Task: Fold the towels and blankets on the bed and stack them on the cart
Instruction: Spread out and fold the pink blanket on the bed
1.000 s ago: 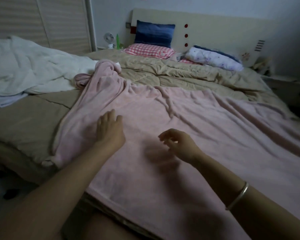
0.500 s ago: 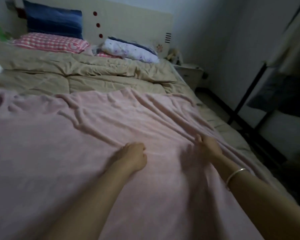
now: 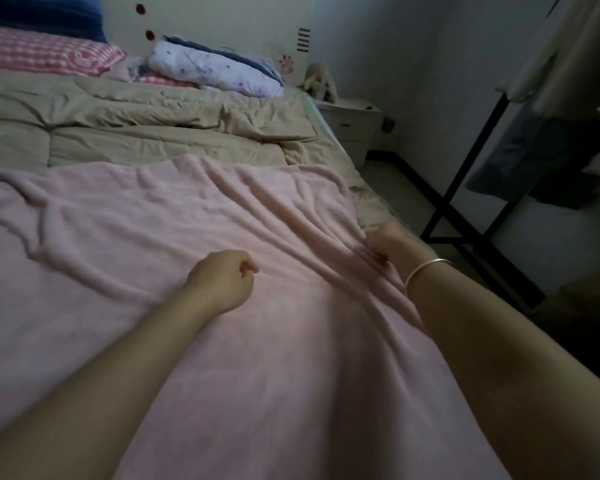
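A large pink fleece blanket [image 3: 146,244] lies spread and wrinkled across the near half of the bed. My right hand [image 3: 394,245], with a silver bangle on the wrist, grips a bunched fold of the blanket near its right edge. My left hand [image 3: 222,280] rests on the middle of the blanket with its fingers curled; I cannot see whether it pinches any fabric. No cart is in view.
A tan quilt [image 3: 136,129] covers the far half of the bed, with a pink checked pillow [image 3: 49,57] and a floral pillow [image 3: 215,69] at the headboard. A white nightstand [image 3: 352,123] stands at the far right. A black metal rack [image 3: 465,188] with hanging clothes stands right of the bed.
The view has swung to the right along the bed. My right hand moved to the blanket's right edge and closed on a fold. My left hand followed and curled its fingers.
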{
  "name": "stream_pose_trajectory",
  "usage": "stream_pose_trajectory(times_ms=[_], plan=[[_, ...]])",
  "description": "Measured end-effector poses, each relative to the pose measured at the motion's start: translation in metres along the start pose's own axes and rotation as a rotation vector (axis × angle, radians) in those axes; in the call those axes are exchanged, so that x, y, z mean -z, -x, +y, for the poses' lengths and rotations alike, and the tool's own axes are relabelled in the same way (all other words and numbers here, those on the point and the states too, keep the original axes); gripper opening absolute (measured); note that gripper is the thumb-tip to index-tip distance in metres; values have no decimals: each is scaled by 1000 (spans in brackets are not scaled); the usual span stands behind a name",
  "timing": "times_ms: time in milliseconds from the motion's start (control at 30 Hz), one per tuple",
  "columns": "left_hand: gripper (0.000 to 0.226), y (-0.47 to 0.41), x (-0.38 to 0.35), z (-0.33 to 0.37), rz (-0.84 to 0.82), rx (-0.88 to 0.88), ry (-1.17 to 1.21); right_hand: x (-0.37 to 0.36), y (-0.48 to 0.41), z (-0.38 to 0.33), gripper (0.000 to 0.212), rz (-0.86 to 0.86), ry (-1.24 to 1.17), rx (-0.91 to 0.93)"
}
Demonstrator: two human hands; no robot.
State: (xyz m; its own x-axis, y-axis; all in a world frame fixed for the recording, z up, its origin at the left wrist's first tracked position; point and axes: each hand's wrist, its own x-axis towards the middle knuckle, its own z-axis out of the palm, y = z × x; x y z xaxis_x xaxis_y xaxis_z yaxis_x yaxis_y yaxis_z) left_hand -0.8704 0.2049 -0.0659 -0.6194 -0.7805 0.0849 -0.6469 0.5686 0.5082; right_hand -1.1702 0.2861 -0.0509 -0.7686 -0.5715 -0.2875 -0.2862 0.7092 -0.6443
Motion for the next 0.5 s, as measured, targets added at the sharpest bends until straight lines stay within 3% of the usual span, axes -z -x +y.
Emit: stream_pose_trajectory(times_ms=[67,233,333,400,500], plan=[[28,-7,-14,16,-3,-5,3,-2,-19,0,27,46,55,-63],[30,-27,-42,54,13,-39,-11,-2,-54,12,36,-138,71,-133],[31,-35,-58,69,-33,-58,-43,33,-76,19,10,168,-64,-38],[32,-37,-66,73,-78,-80,-83,58,-89,29,16,338,-208,2],[37,-36,-74,71,-152,-104,-126,61,-91,40,8,252,-395,-10]])
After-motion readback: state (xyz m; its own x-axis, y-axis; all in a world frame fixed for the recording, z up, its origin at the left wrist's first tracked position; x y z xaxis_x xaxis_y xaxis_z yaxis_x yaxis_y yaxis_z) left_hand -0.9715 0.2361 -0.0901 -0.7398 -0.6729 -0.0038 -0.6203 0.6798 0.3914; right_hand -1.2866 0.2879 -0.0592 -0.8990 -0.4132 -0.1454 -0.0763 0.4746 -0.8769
